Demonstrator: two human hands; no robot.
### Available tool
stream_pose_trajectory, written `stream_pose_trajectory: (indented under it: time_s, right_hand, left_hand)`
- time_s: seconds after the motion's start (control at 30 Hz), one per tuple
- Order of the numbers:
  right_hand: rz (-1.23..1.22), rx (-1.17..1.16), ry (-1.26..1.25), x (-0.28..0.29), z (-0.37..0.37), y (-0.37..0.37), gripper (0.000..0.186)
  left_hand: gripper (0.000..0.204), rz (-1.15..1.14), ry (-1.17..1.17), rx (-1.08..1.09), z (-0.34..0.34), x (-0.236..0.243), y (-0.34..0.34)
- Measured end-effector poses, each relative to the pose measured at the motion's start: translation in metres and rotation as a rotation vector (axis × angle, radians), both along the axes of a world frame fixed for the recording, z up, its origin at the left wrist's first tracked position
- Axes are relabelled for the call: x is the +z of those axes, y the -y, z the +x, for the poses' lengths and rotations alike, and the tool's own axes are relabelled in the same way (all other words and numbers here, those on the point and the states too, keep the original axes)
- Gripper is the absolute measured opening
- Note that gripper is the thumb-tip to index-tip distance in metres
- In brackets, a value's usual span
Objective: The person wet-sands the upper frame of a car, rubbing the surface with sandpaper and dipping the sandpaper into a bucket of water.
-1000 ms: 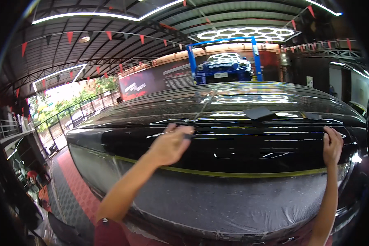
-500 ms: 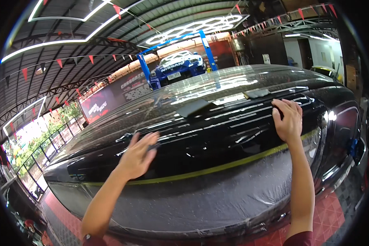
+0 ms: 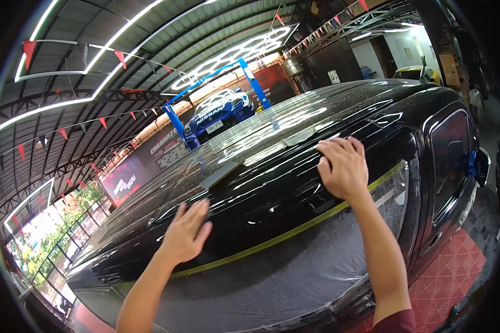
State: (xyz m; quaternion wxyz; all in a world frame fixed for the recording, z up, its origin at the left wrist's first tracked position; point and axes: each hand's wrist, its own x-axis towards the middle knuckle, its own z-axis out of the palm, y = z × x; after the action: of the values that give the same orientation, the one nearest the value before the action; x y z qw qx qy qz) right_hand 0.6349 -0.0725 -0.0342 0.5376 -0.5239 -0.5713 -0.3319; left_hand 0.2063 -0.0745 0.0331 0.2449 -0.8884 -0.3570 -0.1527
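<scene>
Black car point(image 3: 294, 183) across most of the view, glossy and speckled with droplets, roof lights mirrored along its top. Clear film point(image 3: 294, 272) draped over the lower body panel, wrinkled, dulling the paint beneath. Yellow tape point(image 3: 294, 230) running as a thin line along the film's upper edge, from lower left up toward the right-hand window. Side window point(image 3: 450, 150) at the right, dark, with a blue mirror cover point(image 3: 472, 164) just beside it.

Overhead, corrugated roof point(image 3: 150, 50) with long light strips and strings of red pennants point(image 3: 119, 55). Farther back, blue car point(image 3: 219, 108) raised on a blue lift point(image 3: 255, 83). Red floor tiles point(image 3: 455, 272) at lower right. Greenery point(image 3: 44, 244) beyond the open side at lower left.

Right hand point(image 3: 343, 167) laid flat on the car's upper surface, just above the tape, fingers spread and pressed down, gripping nothing. Left hand point(image 3: 186, 233) open with fingers together and extended, palm toward the dark panel just above the tape; holding nothing, and contact with the paint hard to tell. Both forearms up from the lower edge, well apart, crossing over the film.
</scene>
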Motion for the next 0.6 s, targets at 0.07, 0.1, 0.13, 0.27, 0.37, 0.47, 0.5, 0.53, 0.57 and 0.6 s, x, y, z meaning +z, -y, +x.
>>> stream_pose_trajectory:
  time_s: [0.07, 0.1, 0.13, 0.27, 0.37, 0.47, 0.5, 0.53, 0.57, 0.6]
  right_hand:
    - [0.013, 0.01, 0.02, -0.014, 0.01, 0.0, 0.033]
    - [0.02, 0.059, 0.035, -0.01, 0.011, 0.002, 0.032]
    - [0.024, 0.102, 0.047, -0.006, 0.009, 0.004, 0.032]
    - [0.116, 0.511, -0.122, -0.034, 0.055, 0.018, 0.032]
    - [0.291, 0.535, -0.448, -0.095, 0.073, 0.064, 0.029]
    - [0.301, 0.51, -0.621, -0.195, 0.06, 0.108, 0.043]
    - [0.28, 0.482, -0.632, -0.218, 0.044, 0.119, 0.045]
    - [0.216, 0.495, -0.727, -0.244, 0.022, 0.127, 0.044]
    - [0.19, 0.521, -0.696, -0.262, 0.001, 0.13, 0.04]
    - [0.225, 0.517, -0.698, -0.28, -0.019, 0.129, 0.037]
  left_hand:
    - [0.057, -0.037, -0.005, -0.165, 0.096, -0.002, -0.022]
    - [0.058, -0.007, -0.032, -0.178, 0.137, 0.0, -0.03]
    - [0.061, -0.048, 0.0, -0.214, 0.173, 0.005, -0.033]
    - [0.056, -0.068, -0.013, -0.23, 0.193, -0.003, -0.027]
    - [0.052, -0.103, 0.048, -0.031, 0.103, 0.0, -0.022]
    - [0.053, -0.073, 0.031, -0.036, 0.085, 0.001, -0.022]
    - [0.054, -0.039, 0.011, -0.086, 0.116, 0.002, -0.024]
    - [0.055, -0.005, -0.012, -0.138, 0.152, 0.002, -0.028]
    - [0.056, -0.027, -0.017, -0.188, 0.194, 0.002, -0.032]
    - [0.057, -0.057, -0.022, -0.252, 0.243, -0.001, -0.041]
